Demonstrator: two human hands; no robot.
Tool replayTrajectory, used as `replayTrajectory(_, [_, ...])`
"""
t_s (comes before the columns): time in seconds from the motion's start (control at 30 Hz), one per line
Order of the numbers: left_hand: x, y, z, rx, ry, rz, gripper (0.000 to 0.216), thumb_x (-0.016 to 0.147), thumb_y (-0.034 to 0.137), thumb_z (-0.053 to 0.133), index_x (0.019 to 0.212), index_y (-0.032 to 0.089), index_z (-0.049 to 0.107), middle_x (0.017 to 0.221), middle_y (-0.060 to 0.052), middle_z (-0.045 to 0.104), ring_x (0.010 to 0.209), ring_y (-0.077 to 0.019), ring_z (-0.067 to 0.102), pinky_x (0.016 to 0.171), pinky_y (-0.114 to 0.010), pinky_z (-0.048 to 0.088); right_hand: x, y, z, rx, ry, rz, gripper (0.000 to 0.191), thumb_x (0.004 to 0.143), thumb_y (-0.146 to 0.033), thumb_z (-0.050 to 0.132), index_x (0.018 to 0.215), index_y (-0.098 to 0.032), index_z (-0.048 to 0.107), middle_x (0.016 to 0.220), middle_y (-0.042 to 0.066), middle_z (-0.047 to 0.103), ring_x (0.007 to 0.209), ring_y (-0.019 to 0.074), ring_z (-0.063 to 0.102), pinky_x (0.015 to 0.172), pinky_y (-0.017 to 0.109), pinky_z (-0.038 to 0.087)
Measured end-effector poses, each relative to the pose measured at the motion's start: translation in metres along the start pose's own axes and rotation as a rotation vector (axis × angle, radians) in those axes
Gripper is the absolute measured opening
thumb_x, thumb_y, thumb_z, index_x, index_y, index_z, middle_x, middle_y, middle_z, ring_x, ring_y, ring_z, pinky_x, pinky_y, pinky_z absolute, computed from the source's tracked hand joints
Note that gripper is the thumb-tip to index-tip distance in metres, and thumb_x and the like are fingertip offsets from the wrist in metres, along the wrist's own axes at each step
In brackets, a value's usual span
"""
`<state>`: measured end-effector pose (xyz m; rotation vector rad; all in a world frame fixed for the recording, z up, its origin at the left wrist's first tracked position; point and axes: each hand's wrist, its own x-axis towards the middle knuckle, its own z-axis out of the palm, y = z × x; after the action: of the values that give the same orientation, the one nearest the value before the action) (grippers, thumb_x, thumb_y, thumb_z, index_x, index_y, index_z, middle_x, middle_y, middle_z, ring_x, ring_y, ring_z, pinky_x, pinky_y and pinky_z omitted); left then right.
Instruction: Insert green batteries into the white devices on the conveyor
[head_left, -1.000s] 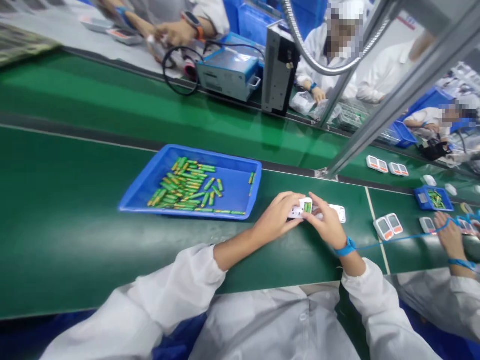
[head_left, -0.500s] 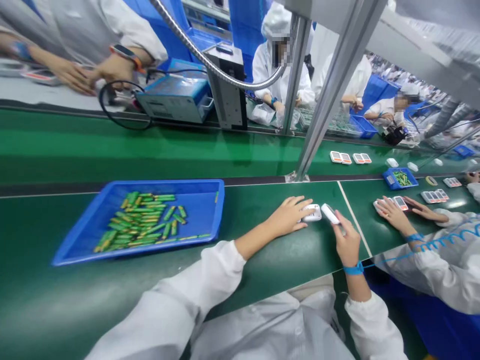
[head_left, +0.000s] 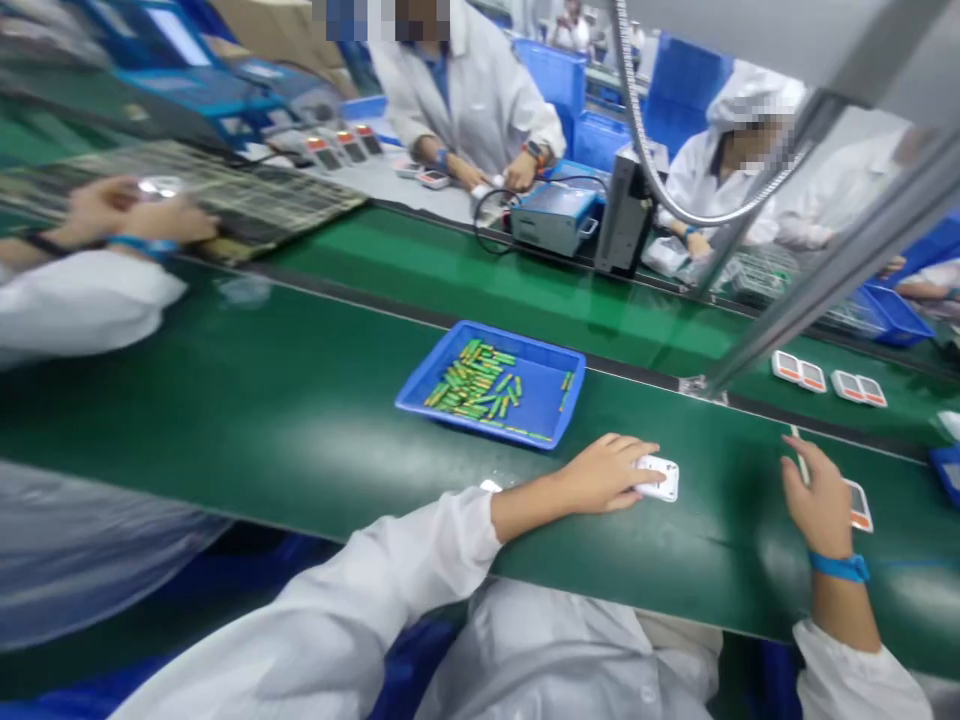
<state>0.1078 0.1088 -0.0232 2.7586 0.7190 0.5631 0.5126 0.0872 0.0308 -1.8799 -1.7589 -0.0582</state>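
Note:
My left hand (head_left: 611, 473) lies over a white rectangular device (head_left: 666, 480) on the green bench, thumb on the near side and fingers along the top and far side. The device's pale face, with small markings, points up. Farther right, my right hand (head_left: 819, 497), with a blue wrist strap, holds nothing; its thumb and fingers are apart. A white device with a grey screen and orange band (head_left: 861, 507) rests just right of that hand, partly hidden by it. Left of my hands sits a blue tray (head_left: 551, 425) with many green batteries (head_left: 480, 378).
Two pairs of white-orange devices (head_left: 799, 370) (head_left: 859, 388) lie on the far green strip. A metal post (head_left: 795, 285) rises from the bench's divider. A co-worker's hands (head_left: 139, 215) are at far left over a grid-like panel (head_left: 292, 200). Another person works across the bench beside a blue box (head_left: 559, 210).
The view has swung left. My right hand has moved right, away from my left, and let go of the white device it held. My left hand remains on its device.

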Motion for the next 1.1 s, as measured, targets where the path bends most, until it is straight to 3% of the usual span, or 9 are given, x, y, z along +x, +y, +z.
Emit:
replayTrajectory(0.13, [0.003, -0.005, 0.010, -0.034, 0.064, 0.019, 0.046, 0.104, 0.046, 0.075, 0.147, 0.029, 0.071, 0.155, -0.015, 0.066, 0.140, -0.0355, 0.062, 0.116, -0.050, 0.048, 0.046, -0.193, 0.044, 0.405, -0.404, -0.468, 0.034, 0.110, -0.038, 0.058, 0.136, -0.027, 0.077, 0.129, 0.010, 0.083, 0.116, 0.0283, 0.079, 0.102, 0.044, 0.063])
replayTrajectory(0.23, [0.003, -0.011, 0.022, -0.089, 0.111, 0.057, 0.040, 0.107, 0.043, 0.070, 0.140, 0.021, 0.075, 0.147, -0.016, 0.072, 0.138, -0.0363, 0.064, 0.121, -0.049, 0.048, 0.064, -0.320, 0.094, 0.396, -0.723, -0.757, 0.033, 0.110, -0.031, 0.063, 0.141, -0.025, 0.074, 0.127, 0.009, 0.081, 0.113, 0.0231, 0.077, 0.105, 0.037, 0.059])
replayTrajectory(0.3, [0.002, -0.015, 0.029, -0.143, 0.127, 0.059, 0.033, 0.107, 0.039, 0.070, 0.131, 0.018, 0.078, 0.138, -0.015, 0.076, 0.132, -0.0335, 0.067, 0.121, -0.044, 0.049, 0.070, -0.376, 0.128, 0.175, -0.845, -0.786, 0.038, 0.107, -0.028, 0.070, 0.144, -0.021, 0.071, 0.132, 0.012, 0.078, 0.119, 0.0241, 0.074, 0.109, 0.036, 0.056])
replayTrajectory(0.37, [0.002, -0.020, 0.035, -0.183, 0.137, 0.035, 0.025, 0.105, 0.036, 0.073, 0.121, 0.019, 0.082, 0.129, -0.014, 0.080, 0.125, -0.0312, 0.069, 0.121, -0.041, 0.050, 0.072, -0.407, 0.158, -0.019, -0.894, -0.745, 0.040, 0.102, -0.023, 0.075, 0.141, -0.016, 0.071, 0.136, 0.017, 0.075, 0.122, 0.0277, 0.072, 0.108, 0.037, 0.055])
replayTrajectory(0.53, [0.010, -0.029, 0.044, -0.210, 0.119, 0.059, 0.021, 0.101, 0.035, 0.079, 0.113, 0.018, 0.084, 0.124, -0.014, 0.080, 0.120, -0.0324, 0.070, 0.117, -0.041, 0.053, 0.073, -0.417, 0.192, -0.138, -0.920, -0.718, 0.036, 0.098, -0.007, 0.066, 0.134, -0.014, 0.070, 0.133, 0.018, 0.074, 0.122, 0.0285, 0.071, 0.102, 0.035, 0.052])
replayTrajectory(0.67, [0.012, -0.031, 0.047, -0.238, 0.135, 0.059, 0.026, 0.100, 0.035, 0.081, 0.122, 0.021, 0.083, 0.131, -0.012, 0.078, 0.125, -0.0316, 0.067, 0.120, -0.042, 0.051, 0.073, -0.412, 0.193, -0.163, -0.936, -0.708, 0.038, 0.098, -0.011, 0.068, 0.136, -0.013, 0.065, 0.131, 0.016, 0.075, 0.119, 0.0274, 0.071, 0.098, 0.033, 0.052])
replayTrajectory(0.8, [0.010, -0.030, 0.048, -0.262, 0.087, 0.013, 0.025, 0.101, 0.032, 0.079, 0.123, 0.018, 0.081, 0.129, -0.011, 0.079, 0.122, -0.0292, 0.068, 0.121, -0.042, 0.050, 0.070, -0.408, 0.193, -0.175, -0.956, -0.672, 0.033, 0.098, -0.010, 0.066, 0.131, -0.013, 0.066, 0.117, 0.014, 0.079, 0.107, 0.0264, 0.074, 0.091, 0.032, 0.051])
replayTrajectory(1.0, [0.010, -0.029, 0.044, -0.265, 0.077, -0.007, 0.027, 0.105, 0.025, 0.073, 0.131, 0.021, 0.078, 0.133, -0.007, 0.078, 0.127, -0.0271, 0.066, 0.131, -0.041, 0.042, 0.064, -0.405, 0.191, -0.117, -0.902, -0.658, 0.023, 0.100, -0.008, 0.063, 0.121, -0.013, 0.073, 0.127, 0.019, 0.077, 0.120, 0.0299, 0.072, 0.103, 0.036, 0.050])
replayTrajectory(1.1, [0.010, -0.029, 0.040, -0.247, 0.091, -0.041, 0.029, 0.104, 0.024, 0.073, 0.132, 0.024, 0.077, 0.137, -0.007, 0.077, 0.135, -0.0295, 0.064, 0.133, -0.042, 0.040, 0.063, -0.406, 0.184, -0.054, -0.889, -0.654, 0.020, 0.097, -0.005, 0.065, 0.111, -0.013, 0.076, 0.116, 0.017, 0.080, 0.113, 0.0290, 0.074, 0.101, 0.036, 0.052])
